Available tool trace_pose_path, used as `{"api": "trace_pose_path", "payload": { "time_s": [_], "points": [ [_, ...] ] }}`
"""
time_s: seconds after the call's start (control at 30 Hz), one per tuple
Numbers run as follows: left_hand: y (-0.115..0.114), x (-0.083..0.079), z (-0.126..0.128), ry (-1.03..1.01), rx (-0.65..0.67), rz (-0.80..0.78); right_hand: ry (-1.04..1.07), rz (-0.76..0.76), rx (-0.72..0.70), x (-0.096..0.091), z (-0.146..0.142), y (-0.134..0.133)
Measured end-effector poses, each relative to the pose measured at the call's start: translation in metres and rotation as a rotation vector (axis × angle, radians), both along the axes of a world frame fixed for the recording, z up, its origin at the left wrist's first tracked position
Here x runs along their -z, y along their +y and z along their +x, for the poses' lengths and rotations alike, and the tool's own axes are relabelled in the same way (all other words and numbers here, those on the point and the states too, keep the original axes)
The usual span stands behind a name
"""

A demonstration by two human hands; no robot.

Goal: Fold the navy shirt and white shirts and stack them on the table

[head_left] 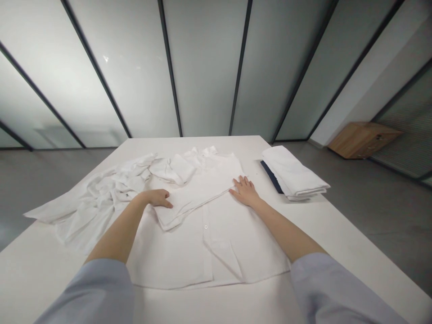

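A white button-up shirt (222, 229) lies spread front side up, its collar toward the far end. One of its sleeves (192, 204) is laid slantwise across the chest. My left hand (158, 198) is closed on the sleeve's cuff end at the shirt's left side, with the fingers curled in and partly hidden. On the sleeve's folded edge at the right side, my right hand (245, 191) rests flat with its fingers spread. A small button (205, 227) shows on the front strip below the sleeve.
A crumpled heap of white cloth (101, 193) lies on the left, hanging over the edge of the white table (337, 234). To the right is a folded white stack (293, 173) with a dark blue piece (271, 176) beneath. A wooden cabinet (361, 139) stands on the floor beyond.
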State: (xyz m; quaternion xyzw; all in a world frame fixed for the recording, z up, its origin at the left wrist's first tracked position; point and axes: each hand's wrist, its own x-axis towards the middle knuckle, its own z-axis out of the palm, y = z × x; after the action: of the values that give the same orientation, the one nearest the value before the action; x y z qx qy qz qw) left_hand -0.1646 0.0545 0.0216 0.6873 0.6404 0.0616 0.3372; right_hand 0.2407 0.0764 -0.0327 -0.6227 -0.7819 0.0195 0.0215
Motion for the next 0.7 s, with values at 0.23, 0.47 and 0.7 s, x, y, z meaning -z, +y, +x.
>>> {"api": "trace_pose_path", "payload": {
  "time_s": [0.23, 0.47, 0.7],
  "points": [
    [0.001, -0.01, 0.069, 0.241, 0.062, 0.349, 0.006, 0.016, 0.008, 0.0, 0.001, 0.005],
    [0.005, 0.031, 0.13, 0.251, 0.253, 0.415, 0.029, 0.081, 0.078, 0.0, 0.001, 0.004],
    [-0.003, 0.048, 0.117, 0.273, 0.207, 0.424, 0.031, 0.06, 0.139, 0.003, 0.003, 0.008]
  ]
}}
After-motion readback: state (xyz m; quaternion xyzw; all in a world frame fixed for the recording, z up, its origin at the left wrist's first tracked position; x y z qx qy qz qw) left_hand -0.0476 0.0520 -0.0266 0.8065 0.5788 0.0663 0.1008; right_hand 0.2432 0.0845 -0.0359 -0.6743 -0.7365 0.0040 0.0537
